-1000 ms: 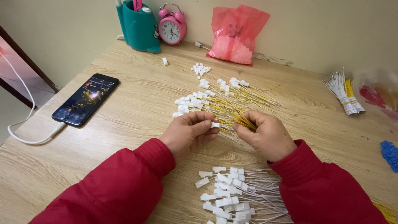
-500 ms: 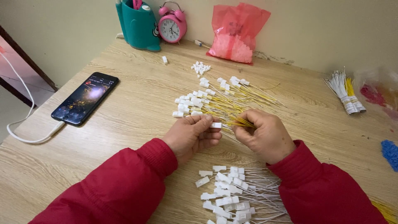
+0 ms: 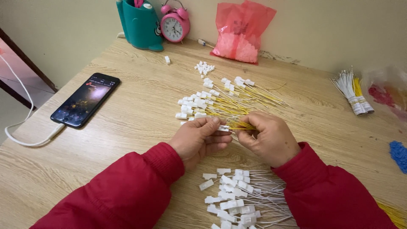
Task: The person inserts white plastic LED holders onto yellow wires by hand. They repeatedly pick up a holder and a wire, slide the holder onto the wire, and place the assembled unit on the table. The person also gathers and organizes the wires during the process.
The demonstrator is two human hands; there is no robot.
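While both hands pinch one white connector (image 3: pixel 223 127), the right hand (image 3: pixel 268 138) seemingly grips its yellow wires (image 3: pixel 243 126).

We cannot see how our right hand (image 3: pixel 269 138) grips the yellow wires (image 3: pixel 243 126); its fingers curl over them and hide the ends. The small white connector (image 3: pixel 223 127) at our left hand (image 3: pixel 199 138) is mostly covered by fingertips. The pile of white-wired connectors (image 3: pixel 237 199) runs off the bottom edge. The teal holder (image 3: pixel 140 23) is cut off at the top. The bag (image 3: pixel 388 91) at far right is blurred.
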